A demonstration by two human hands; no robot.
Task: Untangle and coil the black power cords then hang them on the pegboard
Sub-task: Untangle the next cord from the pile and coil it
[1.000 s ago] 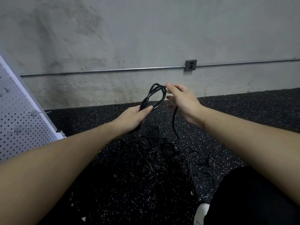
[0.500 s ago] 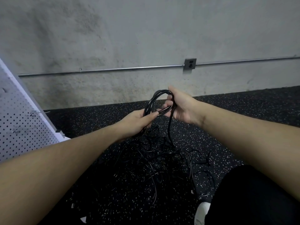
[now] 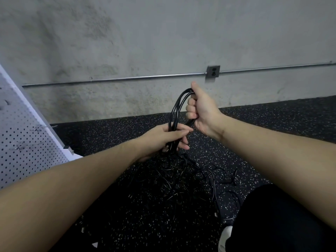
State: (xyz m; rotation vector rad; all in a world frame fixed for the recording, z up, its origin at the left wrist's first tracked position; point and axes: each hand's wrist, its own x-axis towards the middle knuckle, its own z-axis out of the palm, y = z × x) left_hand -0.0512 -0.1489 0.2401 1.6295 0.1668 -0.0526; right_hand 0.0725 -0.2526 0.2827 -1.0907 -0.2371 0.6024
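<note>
Right hand (image 3: 201,108) fist-closed around top of black coiled cord (image 3: 175,110), held up in front of wall. Left hand (image 3: 163,138) grips coil's lower end, fingers wrapped around strands. Tangled cord pile (image 3: 181,179) lies on floor below both hands. Pegboard (image 3: 23,140) stands at left.

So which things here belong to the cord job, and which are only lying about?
Belong to the job:
- coiled cord, gripped by both hands: left hand, right hand
- tangled cords on the floor
- pegboard with hooks

Only lying about:
- wall outlet
- conduit pipe
</note>
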